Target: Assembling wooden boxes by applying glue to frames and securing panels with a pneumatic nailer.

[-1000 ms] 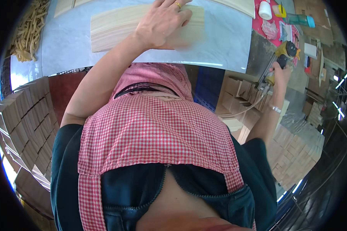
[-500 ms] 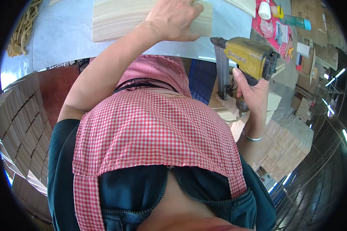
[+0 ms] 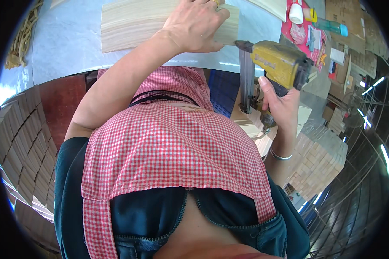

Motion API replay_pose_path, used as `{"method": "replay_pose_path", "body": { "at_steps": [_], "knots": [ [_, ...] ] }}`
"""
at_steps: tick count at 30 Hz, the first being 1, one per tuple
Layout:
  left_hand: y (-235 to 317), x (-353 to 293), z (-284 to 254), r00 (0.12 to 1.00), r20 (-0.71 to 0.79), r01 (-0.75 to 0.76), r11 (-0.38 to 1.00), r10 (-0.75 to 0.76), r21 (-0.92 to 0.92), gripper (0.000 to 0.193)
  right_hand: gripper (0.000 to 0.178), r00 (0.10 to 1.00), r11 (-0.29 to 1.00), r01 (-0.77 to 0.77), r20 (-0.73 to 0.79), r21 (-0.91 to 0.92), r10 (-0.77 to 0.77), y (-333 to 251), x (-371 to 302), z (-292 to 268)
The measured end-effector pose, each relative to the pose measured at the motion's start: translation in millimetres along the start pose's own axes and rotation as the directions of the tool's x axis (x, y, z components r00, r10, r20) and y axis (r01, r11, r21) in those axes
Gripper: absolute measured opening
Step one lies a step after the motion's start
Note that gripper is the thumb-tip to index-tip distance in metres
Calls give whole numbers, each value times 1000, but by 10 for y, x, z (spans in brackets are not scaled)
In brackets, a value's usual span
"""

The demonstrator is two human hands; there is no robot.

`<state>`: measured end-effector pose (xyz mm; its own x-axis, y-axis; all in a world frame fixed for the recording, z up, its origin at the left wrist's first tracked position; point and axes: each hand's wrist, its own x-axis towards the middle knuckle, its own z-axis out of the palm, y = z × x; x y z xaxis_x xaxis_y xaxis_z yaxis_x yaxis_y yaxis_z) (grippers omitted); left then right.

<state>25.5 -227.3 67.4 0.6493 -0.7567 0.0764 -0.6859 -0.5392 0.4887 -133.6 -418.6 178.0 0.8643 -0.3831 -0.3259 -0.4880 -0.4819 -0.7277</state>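
Two hazards, a slip or an early firing of the yellow nail gun clamped in the fingers of the right hand, could injure the left hand, finger closure unclear, on a wooden board near the counter's near edge.

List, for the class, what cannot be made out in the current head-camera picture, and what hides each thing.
- Left hand: head view; fingertips cut off by the upper edge.
- Wooden board: head view; most of its far edge is cut off by the upper edge, and part is covered by the left hand.
- Yellow nail gun: head view; part of its handle is hidden by the right hand.
- Tan strips: head view; outer side lost in the dark fisheye rim.
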Motion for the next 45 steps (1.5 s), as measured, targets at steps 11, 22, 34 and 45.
{"method": "replay_pose_path", "body": {
  "at_steps": [11, 22, 34, 45],
  "knots": [
    [-67, -35, 153, 967, -231, -100, 995, 102, 22, 56, 19, 1000, 999, 9, 7, -44, -9, -94, 233, 36],
    [-76, 0, 149, 972, -207, -108, 994, 107, 2, 56, 15, 999, 999, -37, -5, 21, 37, -183, 261, 60],
    [-72, -78, 327, 958, -284, 75, 942, 22, 328, 53, 21, 1000, 994, -4, 16, -114, 6, -445, 583, -30],
    [-47, -80, 230, 963, -267, 74, 993, -46, 94, 53, 26, 997, 984, -14, 77, -178, 28, -462, 782, 29]
  ]
}}
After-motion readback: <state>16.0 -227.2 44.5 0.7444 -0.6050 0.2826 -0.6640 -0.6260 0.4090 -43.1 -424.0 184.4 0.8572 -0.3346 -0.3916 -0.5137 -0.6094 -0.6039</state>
